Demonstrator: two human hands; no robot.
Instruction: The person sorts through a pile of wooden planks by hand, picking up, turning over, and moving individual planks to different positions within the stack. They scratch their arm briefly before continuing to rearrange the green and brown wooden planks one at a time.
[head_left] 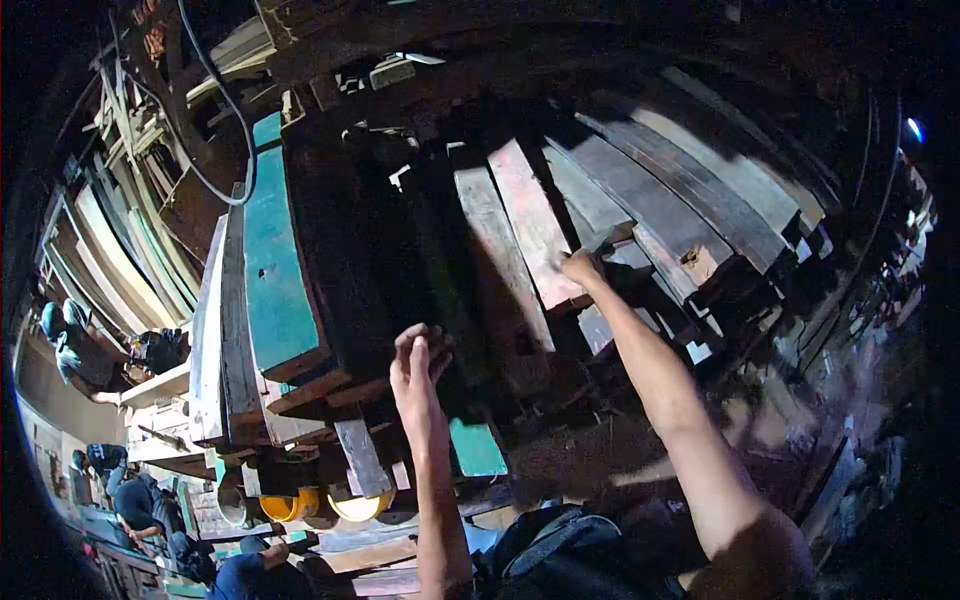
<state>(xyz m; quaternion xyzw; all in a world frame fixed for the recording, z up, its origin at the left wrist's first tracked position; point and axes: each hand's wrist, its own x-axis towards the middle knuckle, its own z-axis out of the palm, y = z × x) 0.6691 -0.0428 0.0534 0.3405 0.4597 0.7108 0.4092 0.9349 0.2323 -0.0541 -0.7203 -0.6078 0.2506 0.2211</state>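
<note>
My right hand [582, 268] is closed at the near right edge of a plank [530, 215] with worn pinkish-white paint. Its thumb side rests against the wood, and part of the grip is hidden. My left hand [420, 358] is raised beside the dark gap in the stack, its fingers loosely bent and apart, with nothing visible in them. A narrower weathered plank [490, 225] lies just left of the pinkish one. Grey boards [650, 195] are piled to the right of my right hand.
A teal-painted beam [275, 255] lies on the left of the stack. A grey cable [240, 125] hangs above it. Lower left, several people work near yellow buckets [290, 505]. More timber [120, 230] leans at the far left. A short teal board end [477, 448] juts out below my left hand.
</note>
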